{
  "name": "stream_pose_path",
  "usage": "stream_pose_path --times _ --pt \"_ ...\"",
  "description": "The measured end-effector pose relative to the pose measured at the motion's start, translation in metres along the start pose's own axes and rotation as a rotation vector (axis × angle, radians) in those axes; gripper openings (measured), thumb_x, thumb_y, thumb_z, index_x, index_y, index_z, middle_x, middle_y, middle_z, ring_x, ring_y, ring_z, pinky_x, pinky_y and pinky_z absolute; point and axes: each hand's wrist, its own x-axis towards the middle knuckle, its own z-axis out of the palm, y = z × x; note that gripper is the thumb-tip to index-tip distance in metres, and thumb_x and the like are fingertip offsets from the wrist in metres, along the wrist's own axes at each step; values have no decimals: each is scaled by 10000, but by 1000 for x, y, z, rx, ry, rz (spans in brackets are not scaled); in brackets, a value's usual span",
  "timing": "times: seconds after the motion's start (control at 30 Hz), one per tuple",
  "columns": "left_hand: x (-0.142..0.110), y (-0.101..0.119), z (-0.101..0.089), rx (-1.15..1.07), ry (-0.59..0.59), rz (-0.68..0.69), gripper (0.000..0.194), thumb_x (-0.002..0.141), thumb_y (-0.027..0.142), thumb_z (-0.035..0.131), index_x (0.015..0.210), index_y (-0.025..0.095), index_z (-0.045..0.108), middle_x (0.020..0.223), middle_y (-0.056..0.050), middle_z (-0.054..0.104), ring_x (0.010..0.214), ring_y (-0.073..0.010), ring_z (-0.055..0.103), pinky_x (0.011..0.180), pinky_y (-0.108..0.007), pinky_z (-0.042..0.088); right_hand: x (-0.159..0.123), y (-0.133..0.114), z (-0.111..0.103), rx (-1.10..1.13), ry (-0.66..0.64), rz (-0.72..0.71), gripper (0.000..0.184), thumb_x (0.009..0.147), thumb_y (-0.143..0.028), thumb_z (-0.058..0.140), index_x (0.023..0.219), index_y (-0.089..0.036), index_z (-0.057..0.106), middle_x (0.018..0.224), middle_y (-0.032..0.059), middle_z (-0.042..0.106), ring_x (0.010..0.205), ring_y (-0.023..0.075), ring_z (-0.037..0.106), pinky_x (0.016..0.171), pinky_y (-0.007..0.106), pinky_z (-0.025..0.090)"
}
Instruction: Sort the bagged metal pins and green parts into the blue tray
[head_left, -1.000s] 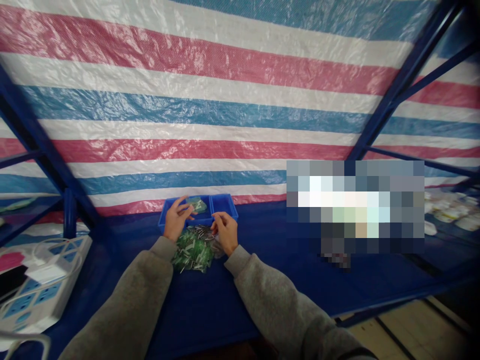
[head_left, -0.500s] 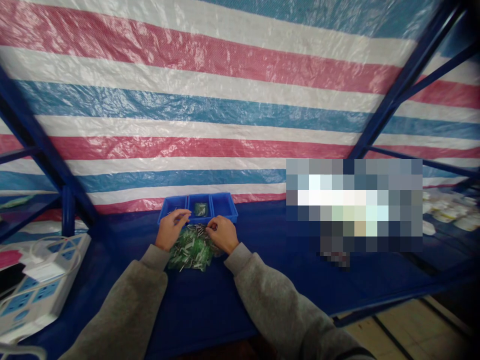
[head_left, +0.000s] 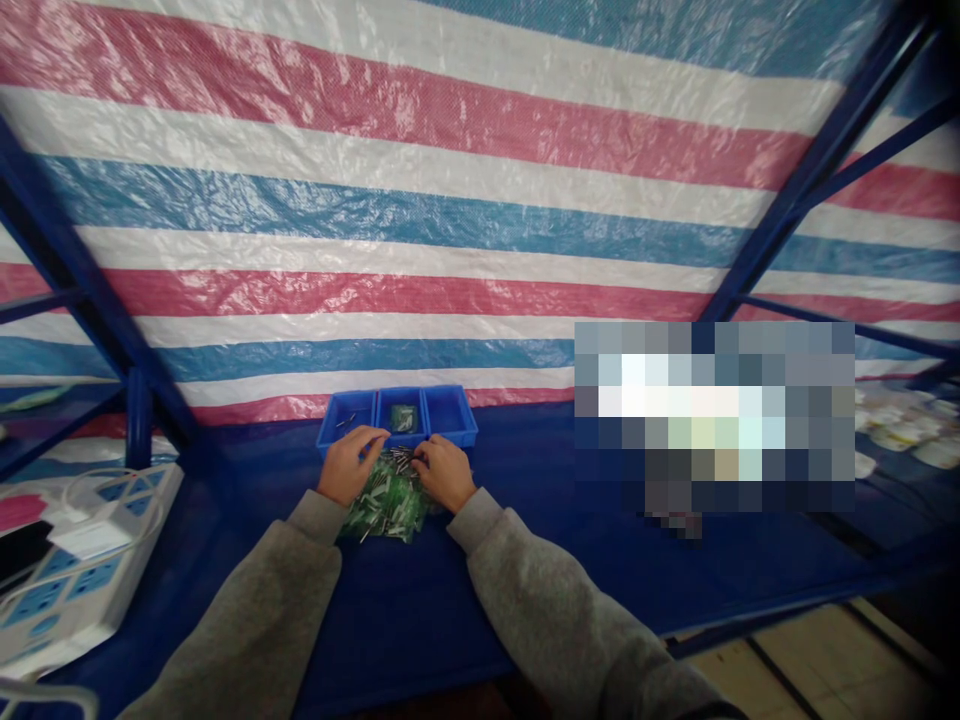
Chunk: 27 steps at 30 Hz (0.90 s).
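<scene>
A heap of small green packets lies on the blue table, with slim metal pins loose on its far side. At the heap's left edge my left hand hovers, fingers stretched and thumb apart, holding nothing visible. My right hand is at the right edge by the pins, its fingers curled into a pinch; what they hold, if anything, is too small to make out. Just beyond both hands stands a blue three-compartment tray. Its left compartment has a few thin metal pieces, and the middle one a green packet.
On the left lies a white power strip with a white adapter and cables. Blue metal frame posts rise on both sides before a striped plastic sheet. A pixelated patch hides the right part; white containers stand beyond it.
My left hand has moved slightly right, and the metal pieces in the tray's left compartment now show more. My right hand stays by the pins, its fingers slightly shifted.
</scene>
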Motion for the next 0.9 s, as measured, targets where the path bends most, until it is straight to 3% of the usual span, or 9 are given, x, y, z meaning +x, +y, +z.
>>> stream_pose_path --times 0.4,0.73,0.9 --pt "-4 -9 5 92 -53 58 233 868 294 452 956 226 657 927 -50 664 855 -191 605 767 -301 460 0 3 1 -16 -18 -78 54 840 -251 573 847 -228 620 884 16 589 874 150 554 737 233 378" --pt "-6 -10 6 36 -56 46 206 850 274 492 950 242 669 928 -44 667 881 -201 608 825 -314 443 2 5 -2 -68 -73 -146 72 859 -261 555 917 -240 591 925 23 555 884 158 540 726 240 383" --pt "-7 -9 7 118 -76 81 226 874 272 453 966 230 656 931 -47 665 882 -193 613 819 -307 453 2 7 -1 -95 -79 -186 77 867 -251 541 935 -228 568 944 36 531 888 166 526 727 247 387"
